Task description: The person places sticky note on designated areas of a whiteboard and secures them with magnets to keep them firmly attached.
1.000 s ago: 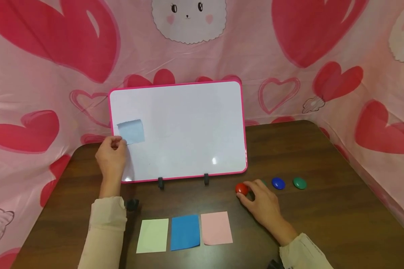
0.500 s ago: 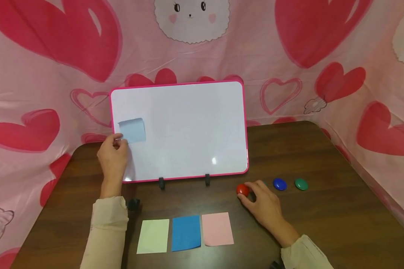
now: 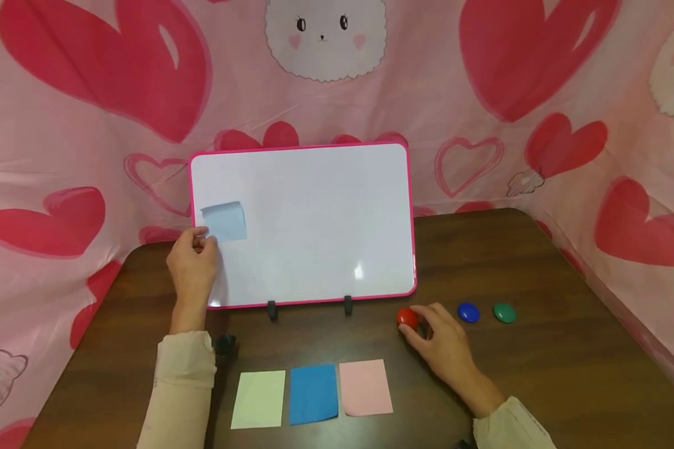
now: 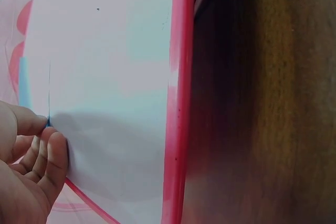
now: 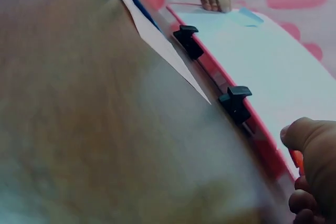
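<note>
In the head view, my left hand (image 3: 193, 265) is at the left edge of a pink-framed whiteboard (image 3: 314, 218). Its thumb and finger pinch the lower left corner of a light blue sticky note (image 3: 226, 222), which lies against the board with its top edge curling forward. The left wrist view shows that note (image 4: 24, 85) nearly edge-on above the fingertips. My right hand (image 3: 446, 343), low at the board's right, grips a round red magnet (image 3: 407, 318) between thumb and fingers at the tabletop. Only an orange-red sliver of the magnet (image 5: 298, 160) shows in the right wrist view.
Pale green (image 3: 258, 399), blue (image 3: 313, 394) and pink (image 3: 366, 386) sticky notes lie in a row on the wooden table (image 3: 539, 374). A blue magnet (image 3: 468, 312) and a green magnet (image 3: 504, 312) lie right of my right hand. Black clips (image 3: 272, 310) support the board's lower edge.
The head view has shifted slightly. Both hands keep their hold in nearly the same places. A green sliver behind my right fingers, visible earlier, is now hidden.
</note>
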A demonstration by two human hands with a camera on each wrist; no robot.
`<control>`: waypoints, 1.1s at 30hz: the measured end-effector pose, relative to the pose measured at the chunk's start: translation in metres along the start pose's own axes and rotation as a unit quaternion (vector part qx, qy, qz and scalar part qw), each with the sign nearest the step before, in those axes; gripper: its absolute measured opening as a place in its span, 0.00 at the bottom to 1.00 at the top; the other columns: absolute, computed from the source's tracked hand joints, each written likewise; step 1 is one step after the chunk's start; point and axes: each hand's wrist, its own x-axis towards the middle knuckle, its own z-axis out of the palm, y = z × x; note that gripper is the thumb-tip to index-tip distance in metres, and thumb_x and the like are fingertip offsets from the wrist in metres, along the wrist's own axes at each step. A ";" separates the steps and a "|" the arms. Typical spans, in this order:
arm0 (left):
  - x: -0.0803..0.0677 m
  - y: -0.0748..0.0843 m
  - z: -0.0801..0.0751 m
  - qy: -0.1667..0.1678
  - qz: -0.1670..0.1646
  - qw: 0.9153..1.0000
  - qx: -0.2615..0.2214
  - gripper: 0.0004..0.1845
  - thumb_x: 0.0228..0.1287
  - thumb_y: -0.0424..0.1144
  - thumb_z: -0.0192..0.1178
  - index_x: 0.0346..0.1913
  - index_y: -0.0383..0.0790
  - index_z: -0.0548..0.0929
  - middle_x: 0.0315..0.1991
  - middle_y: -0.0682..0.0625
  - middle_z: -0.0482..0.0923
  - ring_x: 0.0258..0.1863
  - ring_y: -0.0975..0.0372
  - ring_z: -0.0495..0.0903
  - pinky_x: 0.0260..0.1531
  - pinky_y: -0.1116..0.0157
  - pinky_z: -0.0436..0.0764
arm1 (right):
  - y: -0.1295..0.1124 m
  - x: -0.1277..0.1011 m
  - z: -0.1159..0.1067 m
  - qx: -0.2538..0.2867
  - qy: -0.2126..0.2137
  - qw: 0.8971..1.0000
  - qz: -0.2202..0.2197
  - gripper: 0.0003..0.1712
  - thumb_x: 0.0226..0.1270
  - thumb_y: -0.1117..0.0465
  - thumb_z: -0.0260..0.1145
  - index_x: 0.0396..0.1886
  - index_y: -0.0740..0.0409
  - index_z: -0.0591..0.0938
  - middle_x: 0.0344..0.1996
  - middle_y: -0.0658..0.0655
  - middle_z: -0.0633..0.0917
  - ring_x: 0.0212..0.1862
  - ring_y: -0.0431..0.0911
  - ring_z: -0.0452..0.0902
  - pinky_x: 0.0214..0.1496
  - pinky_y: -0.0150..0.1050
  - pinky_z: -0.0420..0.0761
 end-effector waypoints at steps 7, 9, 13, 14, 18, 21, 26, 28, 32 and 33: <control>0.000 -0.005 0.001 0.011 0.007 1.000 -0.003 0.17 0.71 0.39 0.56 0.56 0.34 0.83 0.42 0.39 0.82 0.41 0.52 0.76 0.44 0.61 0.74 | -0.022 0.017 0.000 0.031 0.003 0.998 -0.052 0.24 0.53 0.57 0.82 0.49 0.58 0.86 0.34 0.47 0.77 0.28 0.38 0.68 0.27 0.32 0.75; -0.001 -0.005 0.002 0.019 0.014 1.000 -0.006 0.16 0.71 0.37 0.57 0.55 0.33 0.84 0.41 0.38 0.82 0.40 0.52 0.77 0.44 0.60 0.73 | -0.032 0.026 0.002 0.041 -0.006 0.997 -0.063 0.24 0.54 0.57 0.82 0.50 0.57 0.86 0.35 0.47 0.77 0.28 0.38 0.69 0.27 0.31 0.76; 0.000 -0.006 0.002 0.026 0.023 0.999 -0.010 0.15 0.70 0.36 0.57 0.53 0.32 0.84 0.40 0.38 0.82 0.39 0.51 0.77 0.43 0.58 0.74 | -0.055 0.044 0.006 0.063 -0.024 0.995 -0.077 0.24 0.55 0.58 0.81 0.51 0.57 0.85 0.37 0.48 0.78 0.29 0.40 0.71 0.28 0.31 0.77; 0.000 -0.006 0.002 0.026 0.023 0.999 -0.011 0.15 0.70 0.37 0.57 0.53 0.32 0.84 0.40 0.38 0.82 0.39 0.50 0.77 0.43 0.58 0.74 | -0.061 0.049 0.007 0.067 -0.028 0.994 -0.082 0.25 0.55 0.58 0.81 0.52 0.57 0.85 0.38 0.49 0.78 0.29 0.40 0.71 0.28 0.31 0.78; 0.001 -0.006 0.001 0.024 0.022 0.999 -0.012 0.15 0.70 0.36 0.57 0.54 0.32 0.83 0.40 0.37 0.82 0.39 0.50 0.77 0.43 0.58 0.74 | -0.082 0.070 0.015 0.082 -0.023 0.989 -0.124 0.25 0.55 0.59 0.81 0.53 0.58 0.84 0.40 0.51 0.79 0.28 0.42 0.72 0.28 0.30 0.78; 0.001 -0.007 0.001 0.028 0.025 0.999 -0.015 0.15 0.70 0.36 0.57 0.53 0.31 0.84 0.40 0.37 0.82 0.39 0.50 0.77 0.42 0.58 0.74 | -0.096 0.086 0.022 0.086 -0.014 0.984 -0.157 0.25 0.56 0.59 0.80 0.52 0.60 0.84 0.40 0.52 0.79 0.27 0.44 0.72 0.29 0.31 0.78; 0.003 -0.009 0.001 0.031 0.031 0.999 -0.016 0.15 0.69 0.36 0.57 0.53 0.31 0.84 0.40 0.37 0.82 0.39 0.50 0.78 0.43 0.57 0.74 | -0.118 0.111 0.035 0.071 -0.022 0.981 -0.180 0.23 0.60 0.59 0.78 0.53 0.61 0.83 0.41 0.52 0.79 0.29 0.43 0.72 0.31 0.31 0.78; 0.003 -0.010 0.001 0.028 0.031 0.999 -0.015 0.15 0.70 0.36 0.57 0.53 0.31 0.84 0.41 0.37 0.82 0.39 0.49 0.78 0.44 0.56 0.75 | -0.128 0.119 0.040 0.063 -0.025 0.979 -0.192 0.23 0.61 0.58 0.77 0.54 0.61 0.83 0.41 0.53 0.79 0.30 0.42 0.72 0.33 0.31 0.79; 0.003 -0.010 0.001 0.023 0.027 0.999 -0.017 0.15 0.70 0.36 0.57 0.53 0.31 0.83 0.41 0.37 0.82 0.40 0.49 0.77 0.44 0.55 0.75 | -0.147 0.134 0.049 0.057 -0.026 0.973 -0.221 0.23 0.62 0.57 0.76 0.54 0.61 0.83 0.42 0.54 0.79 0.34 0.42 0.74 0.36 0.31 0.80; 0.003 -0.010 0.002 0.023 0.027 0.999 -0.018 0.15 0.70 0.37 0.57 0.53 0.31 0.83 0.41 0.37 0.82 0.40 0.49 0.77 0.44 0.55 0.75 | -0.152 0.138 0.052 0.056 -0.027 0.972 -0.227 0.23 0.62 0.57 0.76 0.54 0.61 0.83 0.43 0.54 0.79 0.35 0.43 0.76 0.38 0.31 0.81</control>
